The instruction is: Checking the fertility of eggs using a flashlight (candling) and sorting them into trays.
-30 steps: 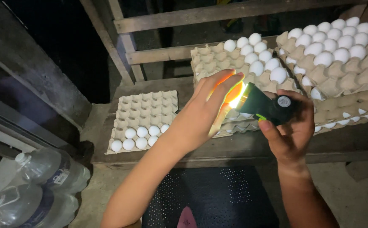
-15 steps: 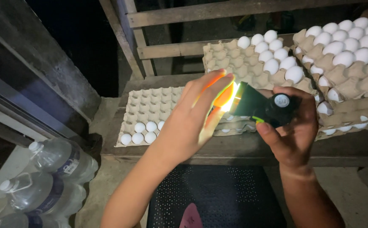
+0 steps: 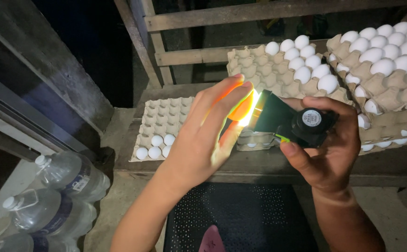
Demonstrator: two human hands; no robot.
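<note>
- Left hand [image 3: 203, 140], frame centre, closes on 1 egg [image 3: 241, 108], pressing it against the lamp so light passes through.
- Right hand [image 3: 327, 149] grips the black torch [image 3: 290, 122], aimed left at it.

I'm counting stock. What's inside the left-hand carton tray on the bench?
The tray holds five white eggs clustered at its near edge; the other visible cups are empty. Its right side is covered by the left hand, so cups there cannot be seen.

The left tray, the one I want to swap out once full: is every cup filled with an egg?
No, the left tray holds only a few white eggs at its near edge.
</note>
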